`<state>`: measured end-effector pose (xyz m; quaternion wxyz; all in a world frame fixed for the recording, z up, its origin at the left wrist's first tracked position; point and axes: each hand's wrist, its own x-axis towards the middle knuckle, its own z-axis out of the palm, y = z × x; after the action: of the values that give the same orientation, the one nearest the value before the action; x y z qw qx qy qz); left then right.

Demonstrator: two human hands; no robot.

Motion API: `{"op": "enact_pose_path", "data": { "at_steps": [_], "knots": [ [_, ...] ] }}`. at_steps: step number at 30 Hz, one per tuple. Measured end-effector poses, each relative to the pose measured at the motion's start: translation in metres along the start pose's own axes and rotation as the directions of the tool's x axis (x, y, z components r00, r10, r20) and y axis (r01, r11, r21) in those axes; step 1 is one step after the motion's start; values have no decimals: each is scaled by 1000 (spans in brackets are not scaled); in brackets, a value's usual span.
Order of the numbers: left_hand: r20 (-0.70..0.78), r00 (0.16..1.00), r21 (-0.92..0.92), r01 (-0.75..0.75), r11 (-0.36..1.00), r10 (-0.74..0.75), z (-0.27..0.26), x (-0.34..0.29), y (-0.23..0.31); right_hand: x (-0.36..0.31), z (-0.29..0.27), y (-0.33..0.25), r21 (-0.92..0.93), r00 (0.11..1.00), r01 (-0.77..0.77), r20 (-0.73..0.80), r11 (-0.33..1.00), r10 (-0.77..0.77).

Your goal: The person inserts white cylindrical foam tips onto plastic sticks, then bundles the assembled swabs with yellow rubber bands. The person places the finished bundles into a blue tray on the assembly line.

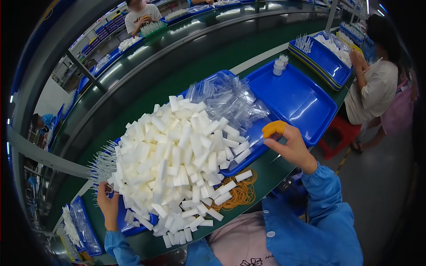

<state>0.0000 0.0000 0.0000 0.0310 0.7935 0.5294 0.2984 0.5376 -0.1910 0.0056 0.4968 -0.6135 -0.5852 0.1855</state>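
Note:
My left hand (108, 206) is at the left edge of a large heap of white foam blocks (171, 155), beside a bunch of thin clear plastic sticks (102, 166). Its fingers are bent together there, and what they grip is too small to make out. My right hand (290, 144) hovers over the near edge of the bench, right of the heap. A yellow finger cot (274, 128) covers its index finger, which curves apart from the thumb with nothing visible between them. Just below that hand shows a thin pointed glint that I cannot identify.
Clear plastic sleeves (230, 99) lie behind the heap. A blue tray (297, 102) holds small clear round parts (280, 65). Orange rubber bands (237, 195) lie at the near edge. A co-worker (377, 75) sits at the right by stacked trays (321, 62); a conveyor (177, 57) runs beyond.

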Motion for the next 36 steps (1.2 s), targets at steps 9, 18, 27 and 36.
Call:
{"op": "enact_pose_path", "data": {
  "at_steps": [9, 18, 27, 36],
  "knots": [
    [-27, 969, 231, -234, 944, 247, 2, -21, 33, 0, 37, 5, -102, 994, -97, 32, 990, 101],
    [38, 999, 70, -31, 997, 29, -1, -19, 23, 6, 43, 22, -22, 963, -188, 191, 982, 189],
    [-157, 878, -549, 303, 779, -452, -10, -36, 21, -8, 24, 15, 35, 989, -95, 114, 995, 91],
    [-1, 795, -977, 129, 171, -607, -52, -110, 38, -27, 5, 1, -203, 970, 121, 231, 972, -72]
  ]
}}
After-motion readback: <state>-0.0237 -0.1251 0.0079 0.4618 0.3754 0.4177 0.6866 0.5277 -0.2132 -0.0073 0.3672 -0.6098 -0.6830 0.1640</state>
